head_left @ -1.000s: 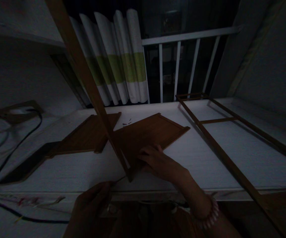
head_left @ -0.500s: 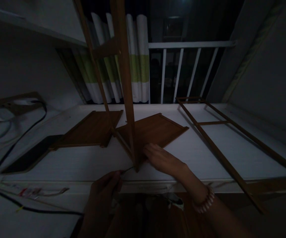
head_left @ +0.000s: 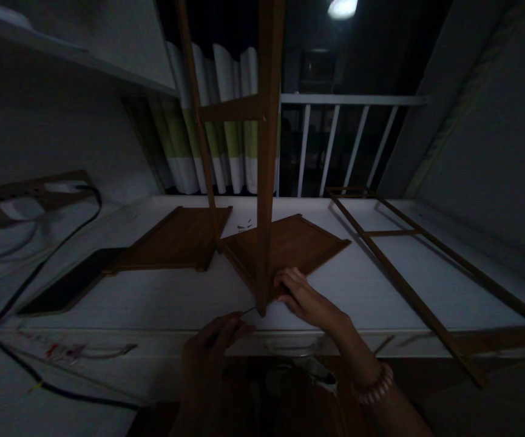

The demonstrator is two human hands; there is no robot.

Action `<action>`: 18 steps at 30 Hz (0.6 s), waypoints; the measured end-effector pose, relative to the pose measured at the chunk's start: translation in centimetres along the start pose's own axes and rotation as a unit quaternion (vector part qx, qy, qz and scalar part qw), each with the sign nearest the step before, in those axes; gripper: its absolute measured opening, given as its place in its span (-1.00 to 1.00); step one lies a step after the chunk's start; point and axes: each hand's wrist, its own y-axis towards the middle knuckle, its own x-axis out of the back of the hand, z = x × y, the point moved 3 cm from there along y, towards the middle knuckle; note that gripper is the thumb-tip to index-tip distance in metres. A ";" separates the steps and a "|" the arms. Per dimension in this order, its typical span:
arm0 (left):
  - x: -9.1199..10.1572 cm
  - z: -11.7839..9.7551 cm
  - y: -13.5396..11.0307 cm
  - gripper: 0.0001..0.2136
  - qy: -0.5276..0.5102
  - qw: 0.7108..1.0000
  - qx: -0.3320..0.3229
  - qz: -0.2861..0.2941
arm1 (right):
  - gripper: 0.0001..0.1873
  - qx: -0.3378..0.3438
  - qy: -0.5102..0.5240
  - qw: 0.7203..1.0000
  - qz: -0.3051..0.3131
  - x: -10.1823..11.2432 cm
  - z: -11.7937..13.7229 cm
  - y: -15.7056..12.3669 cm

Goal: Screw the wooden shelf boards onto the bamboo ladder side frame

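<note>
A brown wooden ladder-like frame [head_left: 266, 152] stands upright on a white surface [head_left: 357, 291], its foot on the corner of a brown wooden panel [head_left: 289, 246]. My right hand [head_left: 305, 297] rests on that panel beside the frame's foot, fingers curled against the panel's edge. My left hand [head_left: 212, 343] is low in front, pinching a thin metal tool [head_left: 244, 312] whose tip points at the base of the frame. The scene is very dark.
A second brown panel [head_left: 175, 240] and a dark panel [head_left: 68, 288] lie to the left. Another wooden frame [head_left: 408, 273] lies flat on the right. A black cable [head_left: 48, 255] runs at left. Small fasteners [head_left: 244, 226], a striped curtain [head_left: 226, 139] and a white railing [head_left: 335, 139] are behind.
The wooden frame has swung from a strong lean to the left to nearly upright. My left hand with the thin tool has moved right, closer to the frame's foot.
</note>
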 end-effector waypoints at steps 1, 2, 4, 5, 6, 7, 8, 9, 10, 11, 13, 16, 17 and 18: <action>0.0 0.1 0.0 -0.78 -0.005 1.000 -0.006 0.009 | -0.84 0.003 0.006 1.000 -0.002 0.0 0.0 0.0; 0.1 0.0 -0.1 -0.78 -0.011 1.000 -0.016 0.017 | -0.84 0.005 0.011 1.000 -0.005 0.0 0.1 0.0; 0.1 -0.1 -0.4 -0.78 -0.018 0.998 -0.039 0.035 | -0.84 0.007 0.016 1.000 -0.006 0.1 0.1 0.0; 0.1 -0.2 -0.6 -0.79 -0.018 0.997 -0.052 0.045 | -0.84 0.007 0.017 1.000 -0.007 0.1 0.1 0.0; 0.1 -0.3 -0.7 -0.79 -0.015 0.996 -0.065 0.053 | -0.84 0.006 0.018 1.000 -0.009 0.1 0.1 0.0; 0.1 -0.3 -0.8 -0.80 -0.009 0.995 -0.076 0.060 | -0.83 0.005 0.018 1.000 -0.008 0.1 0.1 0.0; 0.1 -0.3 -0.9 -0.81 0.000 0.994 -0.087 0.064 | -0.83 0.004 0.017 1.000 -0.009 0.0 0.0 0.0; 0.1 -0.3 -0.9 -0.82 0.007 0.993 -0.097 0.067 | -0.83 0.002 0.016 1.000 -0.009 0.0 0.0 0.0; 0.1 -0.2 -0.9 -0.82 0.012 0.992 -0.106 0.070 | -0.83 0.001 0.016 1.000 -0.010 0.0 0.0 -0.1; 0.2 -0.1 -0.8 -0.83 0.015 0.991 -0.113 0.074 | -0.84 0.000 0.015 1.000 -0.009 0.0 0.0 -0.1; 0.4 0.1 -0.6 -0.83 0.027 0.988 -0.123 0.085 | -0.83 0.000 0.013 1.000 -0.006 -0.1 0.0 -0.1; 0.9 0.0 -0.2 -0.83 0.067 0.982 -0.142 0.101 | -0.83 -0.003 0.007 1.000 -0.006 -0.1 0.1 -0.1; 1.0 -0.1 0.0 -0.83 0.086 0.980 -0.148 0.106 | -0.82 -0.006 0.004 1.000 -0.006 -0.1 0.1 -0.1; 1.2 -0.2 0.1 -0.82 0.105 0.977 -0.153 0.110 | -0.82 -0.009 0.001 1.000 -0.006 -0.1 0.2 -0.2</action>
